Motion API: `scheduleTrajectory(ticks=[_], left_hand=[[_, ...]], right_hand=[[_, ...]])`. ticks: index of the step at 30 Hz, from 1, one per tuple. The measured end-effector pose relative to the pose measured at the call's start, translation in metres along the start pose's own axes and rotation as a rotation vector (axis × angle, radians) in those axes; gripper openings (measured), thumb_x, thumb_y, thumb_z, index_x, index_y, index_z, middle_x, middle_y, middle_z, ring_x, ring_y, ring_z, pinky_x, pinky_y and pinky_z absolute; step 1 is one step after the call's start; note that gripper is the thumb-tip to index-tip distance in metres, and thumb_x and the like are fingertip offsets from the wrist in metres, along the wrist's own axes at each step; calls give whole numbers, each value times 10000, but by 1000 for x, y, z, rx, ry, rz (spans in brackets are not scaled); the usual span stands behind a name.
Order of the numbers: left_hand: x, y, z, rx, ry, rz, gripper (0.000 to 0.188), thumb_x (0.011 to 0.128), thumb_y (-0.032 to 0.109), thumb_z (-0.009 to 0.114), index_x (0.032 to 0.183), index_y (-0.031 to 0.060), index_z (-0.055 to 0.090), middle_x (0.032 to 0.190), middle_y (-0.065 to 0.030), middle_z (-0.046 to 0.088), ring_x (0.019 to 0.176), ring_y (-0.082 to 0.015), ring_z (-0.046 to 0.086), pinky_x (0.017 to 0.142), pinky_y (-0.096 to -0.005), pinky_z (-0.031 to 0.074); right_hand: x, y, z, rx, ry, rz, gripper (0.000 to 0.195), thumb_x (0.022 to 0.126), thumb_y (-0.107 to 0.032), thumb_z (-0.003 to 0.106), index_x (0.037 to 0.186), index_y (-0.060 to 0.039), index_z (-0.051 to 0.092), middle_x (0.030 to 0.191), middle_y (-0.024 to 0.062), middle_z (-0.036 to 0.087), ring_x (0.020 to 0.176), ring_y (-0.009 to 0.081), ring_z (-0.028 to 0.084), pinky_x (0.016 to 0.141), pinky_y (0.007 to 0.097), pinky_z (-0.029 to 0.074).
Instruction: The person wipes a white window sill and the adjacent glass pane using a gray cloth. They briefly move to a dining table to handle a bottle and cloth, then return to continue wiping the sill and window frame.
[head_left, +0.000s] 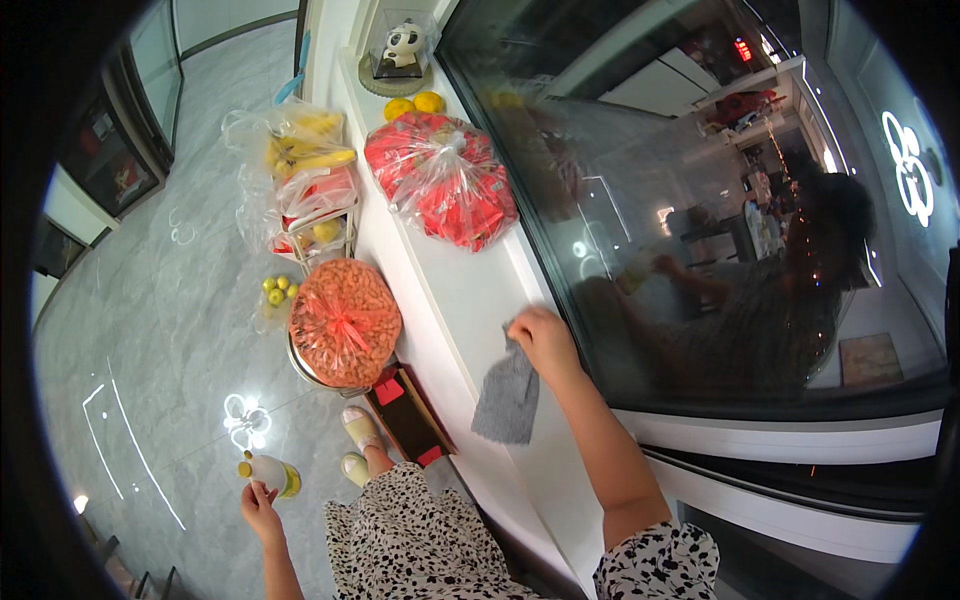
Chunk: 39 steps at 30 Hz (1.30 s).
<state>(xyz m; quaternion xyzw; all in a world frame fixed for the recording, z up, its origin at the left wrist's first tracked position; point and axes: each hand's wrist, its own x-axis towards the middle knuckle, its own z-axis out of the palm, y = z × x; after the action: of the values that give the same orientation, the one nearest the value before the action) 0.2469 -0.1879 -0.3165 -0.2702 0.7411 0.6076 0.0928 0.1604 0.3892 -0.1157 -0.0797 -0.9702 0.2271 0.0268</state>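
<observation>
My right hand (541, 341) pinches the top corner of a grey cloth (506, 397), which hangs over the white window sill (465, 296) beside the dark window glass (637, 225). At the lower left, above the grey tiled floor, my left hand (262, 510) has its fingers closed at a white plastic bottle (268, 472) with a yellow cap and a yellow-green band. The bottle lies tilted, its cap towards the left. How the fingers grip it is partly hidden.
On the sill are a clear bag of red packets (442, 180), two orange fruits (414, 105) and a boxed panda figure (405, 45). Below the sill stand a red bag of peanuts (345, 322), bagged bananas (307, 146), green fruits (277, 291) and a dark box (409, 416).
</observation>
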Motion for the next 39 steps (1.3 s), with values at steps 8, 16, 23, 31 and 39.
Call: scheduleTrajectory(ticks=[8,16,23,31,39], left_hand=[[0,-9,-8,-13,40,-9,298,1043,222,492,931,-43,568,829,-29,518,718,-92,542,709,-284,598],[2,-17,-7,-13,43,2,301,1043,229,494,931,-41,569,828,-29,518,710,-90,533,700,-279,596],[2,-5,0,13,-26,-3,309,1039,232,502,951,-56,573,835,-34,527,733,-101,555,700,-280,594],[1,1,5,8,-22,27,297,1042,221,495,936,-46,571,833,-28,521,726,-96,546,719,-285,594],[1,-6,-2,16,-7,2,294,1043,213,492,932,-46,575,835,-28,522,730,-93,545,714,-283,595]], right_hand=[[-48,-3,3,-31,-17,89,80,822,-58,636,772,-27,581,835,126,616,831,351,593,734,435,488],[-50,-9,16,-133,107,68,103,862,-72,606,770,-31,585,817,135,608,822,353,592,732,447,479],[-22,4,8,-140,170,85,85,857,-87,601,792,-34,588,804,137,588,783,359,588,689,452,474],[-21,2,6,-220,108,131,92,870,-129,620,795,-76,621,837,108,623,800,327,621,682,437,498],[-46,-8,15,-205,97,126,71,870,-108,620,813,-66,610,847,108,619,801,344,607,700,448,491]])
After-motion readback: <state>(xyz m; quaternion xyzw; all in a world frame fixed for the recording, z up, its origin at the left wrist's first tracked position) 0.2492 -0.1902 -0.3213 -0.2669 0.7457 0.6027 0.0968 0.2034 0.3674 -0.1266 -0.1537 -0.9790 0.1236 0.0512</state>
